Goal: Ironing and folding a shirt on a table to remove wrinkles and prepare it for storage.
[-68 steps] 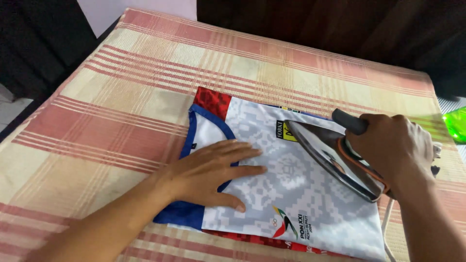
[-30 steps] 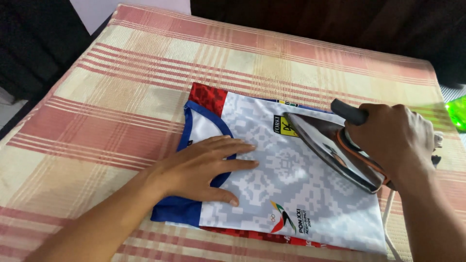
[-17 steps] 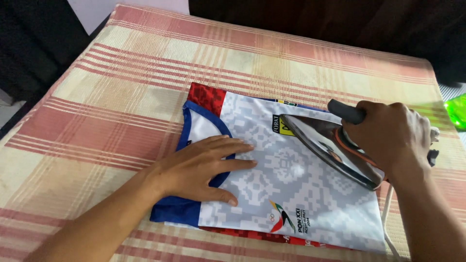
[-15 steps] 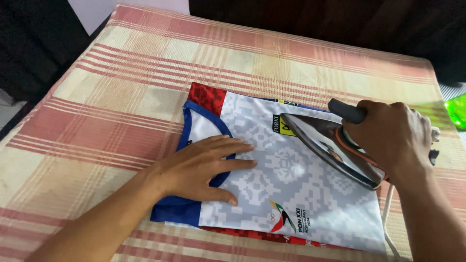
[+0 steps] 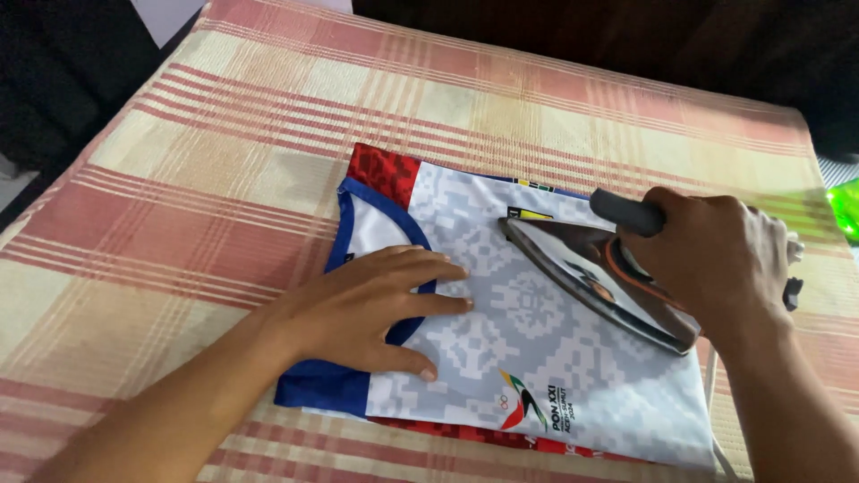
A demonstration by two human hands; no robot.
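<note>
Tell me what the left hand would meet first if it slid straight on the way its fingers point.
The left hand lies flat on the white patterned shirt, fingers pointing right. Straight on there is only bare shirt, then most likely the shiny iron gripped by the right hand.

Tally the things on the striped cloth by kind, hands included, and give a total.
Hands: 2, left hand and right hand
Irons: 1, iron
Shirts: 1, folded shirt
Green objects at the right edge: 1, green object
Total: 5
</note>
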